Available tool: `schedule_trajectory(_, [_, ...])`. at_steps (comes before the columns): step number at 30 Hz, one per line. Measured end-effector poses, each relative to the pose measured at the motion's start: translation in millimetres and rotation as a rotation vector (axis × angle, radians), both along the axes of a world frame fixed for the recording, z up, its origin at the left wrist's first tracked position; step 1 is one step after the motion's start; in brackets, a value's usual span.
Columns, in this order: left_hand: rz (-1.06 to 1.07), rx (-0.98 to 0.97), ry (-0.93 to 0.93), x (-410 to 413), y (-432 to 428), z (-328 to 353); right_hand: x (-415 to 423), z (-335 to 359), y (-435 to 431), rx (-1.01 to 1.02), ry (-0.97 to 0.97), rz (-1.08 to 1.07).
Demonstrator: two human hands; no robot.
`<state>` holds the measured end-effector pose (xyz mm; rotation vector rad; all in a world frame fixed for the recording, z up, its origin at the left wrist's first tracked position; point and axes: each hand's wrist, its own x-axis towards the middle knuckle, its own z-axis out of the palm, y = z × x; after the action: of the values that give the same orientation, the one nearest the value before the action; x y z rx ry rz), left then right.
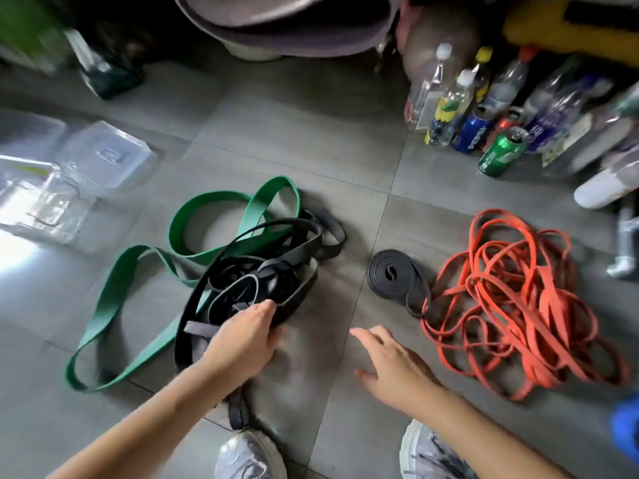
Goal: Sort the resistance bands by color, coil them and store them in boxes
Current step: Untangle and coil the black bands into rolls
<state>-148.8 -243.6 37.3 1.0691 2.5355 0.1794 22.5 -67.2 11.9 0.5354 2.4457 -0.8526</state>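
Note:
A tangle of black and grey bands lies on the tiled floor in the middle. Wide green bands loop under and to the left of it. My left hand rests on the near edge of the black tangle, fingers curled into it. A coiled dark grey band lies to the right of the tangle, its loose tail touching a heap of thin orange bands. My right hand hovers above the floor with fingers spread, holding nothing, short of the coil.
Clear plastic boxes sit at the left. Bottles and cans crowd the back right. My two shoes are at the bottom edge. A grey round seat overhangs the back.

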Motion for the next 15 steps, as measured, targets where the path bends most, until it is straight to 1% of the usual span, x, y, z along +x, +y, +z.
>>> schedule_trajectory(2, [0.158,0.000,-0.034,-19,-17,38,5,30,-2,-0.025,-0.007,-0.048])
schedule_trajectory(3, [0.195,-0.008,-0.034,-26,-25,55,6,45,-1,-0.021,-0.009,-0.060])
schedule_trajectory(5, [0.225,-0.035,-0.013,-32,-42,89,1,79,4,0.006,-0.021,-0.013])
schedule_trajectory(7, [0.284,0.011,-0.033,-30,-52,121,-9,118,9,0.054,-0.028,0.058])
schedule_trajectory(10, [0.396,0.258,-0.106,-22,-50,176,-29,182,8,0.141,0.030,0.096])
schedule_trajectory(12, [0.433,0.475,-0.186,-16,-49,220,-36,226,-6,0.171,0.110,0.084])
schedule_trajectory(15, [0.480,0.826,-0.270,-3,-50,292,-46,275,-35,0.153,0.252,0.050])
